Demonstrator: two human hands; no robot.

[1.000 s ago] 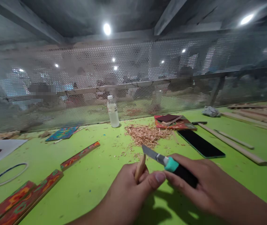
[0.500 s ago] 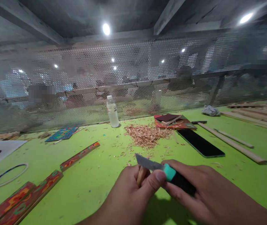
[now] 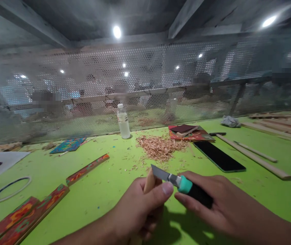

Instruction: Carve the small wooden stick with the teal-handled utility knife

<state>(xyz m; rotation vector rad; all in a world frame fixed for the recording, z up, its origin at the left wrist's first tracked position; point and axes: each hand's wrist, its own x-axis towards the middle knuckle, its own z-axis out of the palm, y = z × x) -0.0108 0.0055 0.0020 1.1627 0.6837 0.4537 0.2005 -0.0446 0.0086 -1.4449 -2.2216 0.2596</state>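
Observation:
My left hand (image 3: 145, 204) is closed around a small piece of wood (image 3: 149, 181), whose pale upper end sticks up between thumb and fingers. In my right hand (image 3: 212, 204) is a utility knife (image 3: 199, 194) with a black and teal handle. Its blade points left and up, the tip close to the wood's upper end; whether it touches I cannot tell. The left thumb lies just below the blade. Beyond both hands, a heap of wood shavings (image 3: 161, 148) covers part of the green table (image 3: 94, 200).
A water bottle (image 3: 123, 122) stands before the perforated metal screen (image 3: 89, 81). Right lie a phone (image 3: 219, 156), a wooden rod (image 3: 255, 156) and stacked painted boards (image 3: 188, 132). Left are painted strips (image 3: 33, 214), a tape ring (image 3: 10, 189) and a blue patterned piece (image 3: 69, 145).
The wood piece stands more upright and shows more of its end. My left hand has shifted slightly left and turned, and its thumb has come away from the knife handle.

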